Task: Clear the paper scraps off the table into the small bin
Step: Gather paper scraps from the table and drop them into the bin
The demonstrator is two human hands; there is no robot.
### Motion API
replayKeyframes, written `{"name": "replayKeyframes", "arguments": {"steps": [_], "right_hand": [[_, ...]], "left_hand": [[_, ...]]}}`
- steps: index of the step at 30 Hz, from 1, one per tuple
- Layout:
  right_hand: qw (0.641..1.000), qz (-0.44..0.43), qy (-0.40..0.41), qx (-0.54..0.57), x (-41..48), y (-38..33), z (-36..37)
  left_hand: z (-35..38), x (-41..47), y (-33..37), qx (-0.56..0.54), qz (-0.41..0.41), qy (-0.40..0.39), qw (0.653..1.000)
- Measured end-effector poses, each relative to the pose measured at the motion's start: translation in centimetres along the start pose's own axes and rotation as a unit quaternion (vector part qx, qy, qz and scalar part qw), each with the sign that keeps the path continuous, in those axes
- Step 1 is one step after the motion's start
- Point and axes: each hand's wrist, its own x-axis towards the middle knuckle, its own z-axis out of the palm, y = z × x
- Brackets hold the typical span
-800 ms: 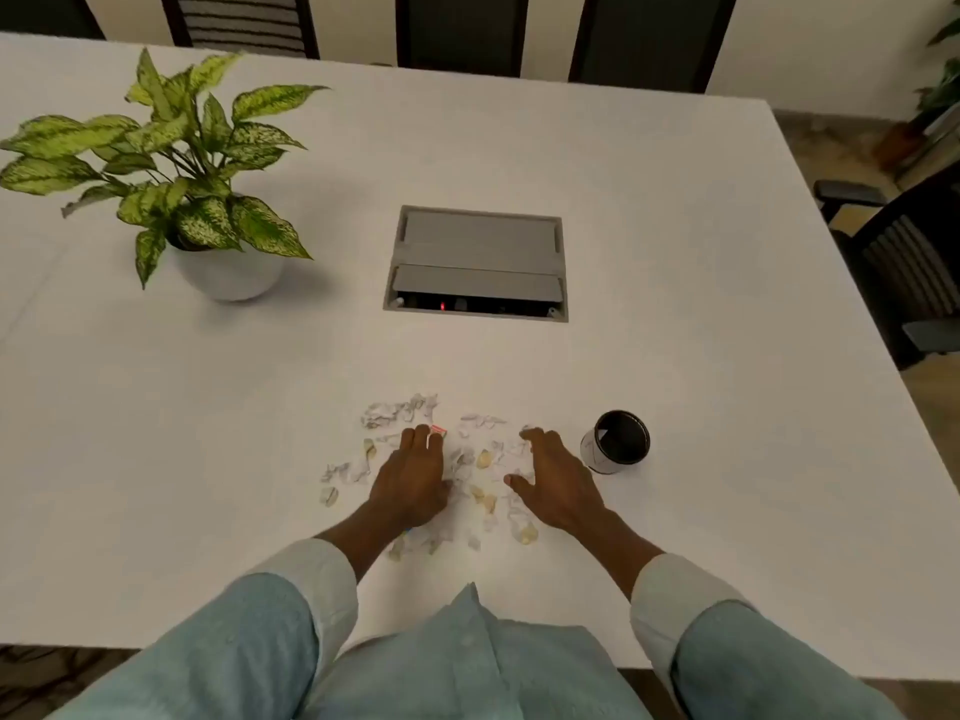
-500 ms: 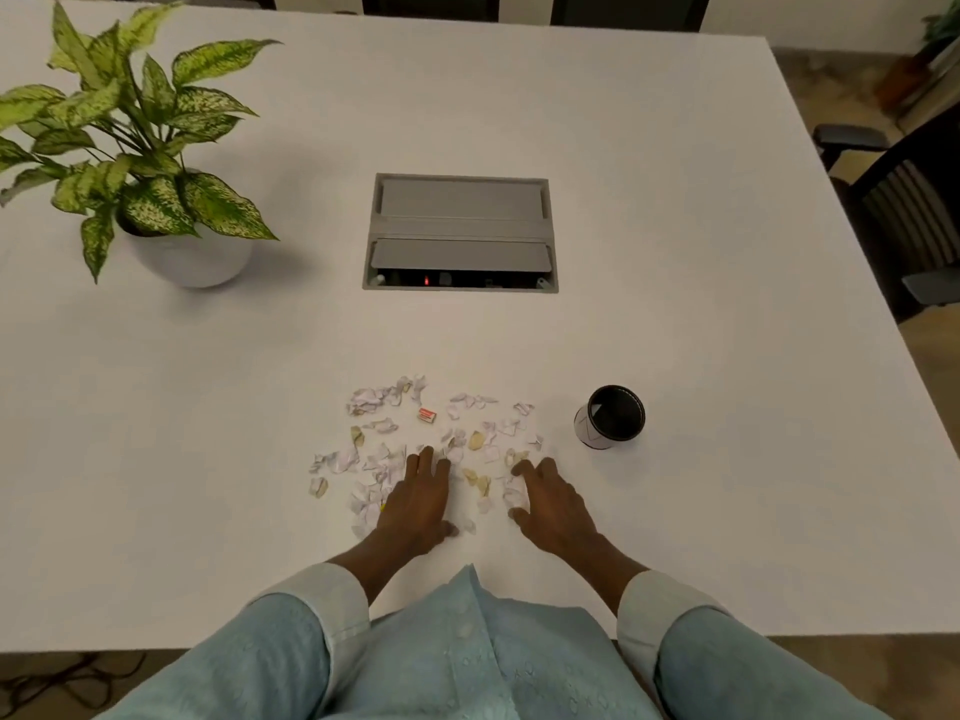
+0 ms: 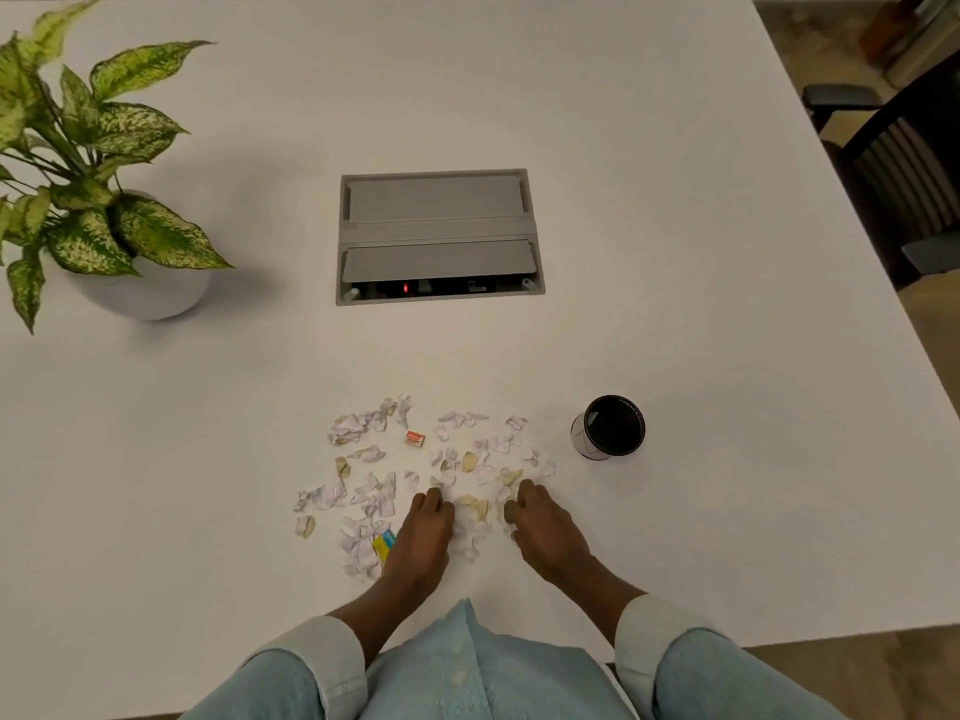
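At the table's (image 3: 675, 252) near edge both hands rest flat, fingers together, holding nothing, left hand (image 3: 423, 537) and right hand (image 3: 545, 532) flanking paper scraps (image 3: 415, 475); small bin (image 3: 609, 427) stands upright at 2 o'clock, nearer the right hand

This looks like an office meeting room: a broad white conference table (image 3: 649, 210) fills the view, and set flush into its middle is a grey rectangular cable-and-power box with hinged flaps (image 3: 439, 236), a small red light glowing in its open front slot. Off to the left sits a variegated green leafy plant in a round white pot (image 3: 140, 288). At the right edge, a dark slatted-back armchair (image 3: 904, 168) is drawn up beside the table over tan flooring.
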Motion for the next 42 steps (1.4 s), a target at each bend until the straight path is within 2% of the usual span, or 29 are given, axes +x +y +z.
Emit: {"name": "replayKeyframes", "arguments": {"steps": [4,9,15,20,24,29,34,37,42], "right_hand": [[0.999,-0.014,0.037,0.035,0.5,0.7,0.3],[0.981,0.075,0.115,0.139,0.7,0.7,-1.1],[0.924,0.126,0.241,0.270,-1.0,0.7,-4.8],[0.875,0.129,0.341,0.319,-3.0,2.2,-8.9],[0.849,0.160,0.403,0.301,-3.4,4.7,-11.7],[0.868,0.222,0.362,0.260,-1.9,7.6,-12.8],[0.886,0.240,0.330,0.219,-0.7,9.2,-12.4],[0.882,0.249,0.333,0.224,-0.7,9.5,-12.6],[0.885,0.217,0.355,0.209,-1.6,8.3,-12.0]], "left_hand": [[-0.6,1.0,-0.3,-0.068,0.012,0.045,0.997],[-2.8,2.0,1.5,-0.161,0.015,0.104,0.981],[-5.9,3.4,6.3,-0.266,0.023,0.142,0.953],[-8.3,5.0,11.0,-0.317,0.065,0.178,0.929],[-9.6,7.3,14.6,-0.302,0.103,0.180,0.931],[-9.6,10.8,18.2,-0.252,0.101,0.109,0.956],[-9.2,12.6,19.8,-0.173,0.131,0.044,0.975],[-9.2,12.1,19.5,-0.167,0.139,0.052,0.975],[-9.0,10.8,15.2,-0.154,0.086,0.093,0.980]]}}
